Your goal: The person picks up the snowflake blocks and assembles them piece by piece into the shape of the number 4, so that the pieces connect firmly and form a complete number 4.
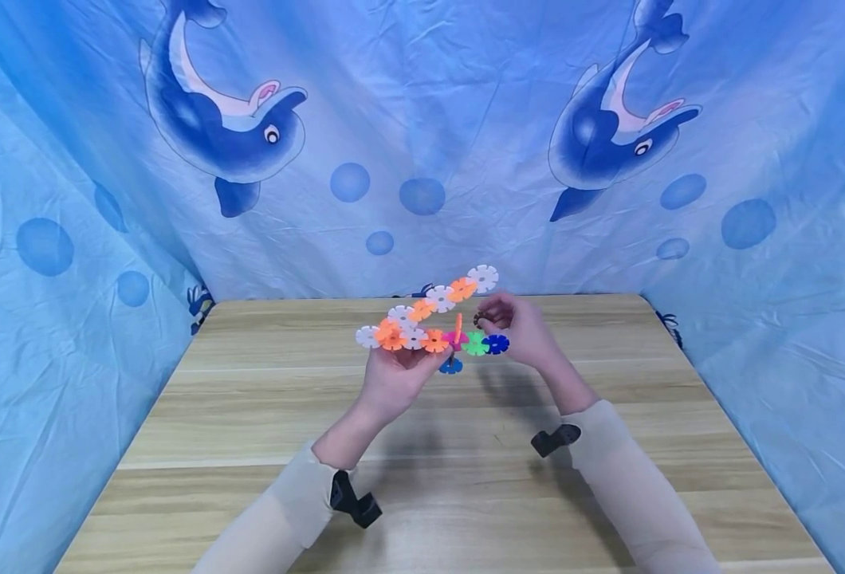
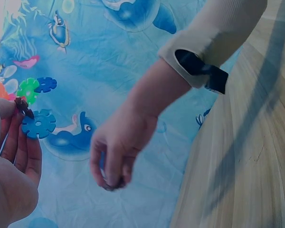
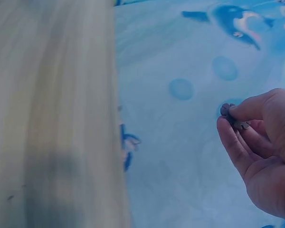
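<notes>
My left hand point(image 1: 391, 384) grips a structure of interlocking snowflake discs point(image 1: 414, 339), held up over the table. Its front row runs through white, orange, pink, a green disc point(image 1: 476, 344) and a dark blue disc point(image 1: 497, 344). A second row of white and orange discs slants up to a white disc point(image 1: 483, 278) at the far right. Below the pink part, a lighter blue disc point(image 2: 39, 124) hangs from a dark brown disc point(image 2: 23, 107), close to the left fingers. To the right, my right hand point(image 1: 526, 331) pinches a small dark snowflake disc point(image 3: 228, 111), apart from the structure.
Beneath both hands lies a wood-grain table point(image 1: 451, 510). A blue curtain point(image 1: 422, 96) printed with dolphins and bubbles stands behind it and at both sides. Each forearm carries a black wrist camera mount point(image 1: 354, 498) over a light sleeve point(image 1: 286, 502).
</notes>
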Available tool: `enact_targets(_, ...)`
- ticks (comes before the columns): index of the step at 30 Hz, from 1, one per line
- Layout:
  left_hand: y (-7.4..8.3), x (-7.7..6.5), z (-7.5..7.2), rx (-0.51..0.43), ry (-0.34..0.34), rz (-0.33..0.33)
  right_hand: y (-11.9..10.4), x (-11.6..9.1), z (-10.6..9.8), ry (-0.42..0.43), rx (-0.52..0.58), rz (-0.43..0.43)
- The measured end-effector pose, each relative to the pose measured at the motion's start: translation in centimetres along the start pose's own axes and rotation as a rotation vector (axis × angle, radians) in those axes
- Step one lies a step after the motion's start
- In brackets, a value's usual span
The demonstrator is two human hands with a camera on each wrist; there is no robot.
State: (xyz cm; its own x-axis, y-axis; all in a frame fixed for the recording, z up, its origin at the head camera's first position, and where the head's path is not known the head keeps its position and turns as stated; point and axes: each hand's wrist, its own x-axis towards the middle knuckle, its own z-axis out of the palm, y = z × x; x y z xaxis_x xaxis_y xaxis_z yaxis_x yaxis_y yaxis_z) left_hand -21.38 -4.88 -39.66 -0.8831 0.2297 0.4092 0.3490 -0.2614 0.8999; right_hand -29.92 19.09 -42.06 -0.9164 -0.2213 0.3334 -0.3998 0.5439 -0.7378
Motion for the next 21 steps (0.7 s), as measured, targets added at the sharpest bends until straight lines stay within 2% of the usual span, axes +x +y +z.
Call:
enact_targets(9,-0.1,0.1,-0.2,0.029,-0.011,-0.033,-3.1,-0.7,-2.1,0.101,0.144,-0.071)
enact_targets(15,-0.2,0.3,-0.5,0.050,0.009,-0.031,-5.5,-1.3,-3.3,0.165,0.170,-0.160)
enact_targets(21,-0.2,0.3,-0.6,0.023,0.000,-0.071,-7.3,-2.0,-3.8,0.190,0.206,-0.222)
